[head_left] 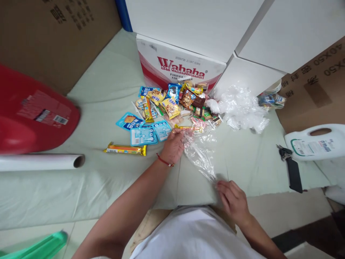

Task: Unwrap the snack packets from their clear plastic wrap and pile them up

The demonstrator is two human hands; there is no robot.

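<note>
Near the snack pile (171, 107), a clear plastic bag (201, 153) stretches between the pinching fingers of the left hand (174, 146) and right hand (234, 201), likely light, limp and slippery, best taken by its edges.

White boxes (185, 21) stand between 2 brown cartons (54, 46), and pale tiles (77, 233) cover the floor.

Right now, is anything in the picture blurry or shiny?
In the head view, bright glints streak the clear plastic bag between the left hand and right hand; also in the head view, the green thing at bottom left looks smeared, though the big Wahaha lettering is readable.
</note>
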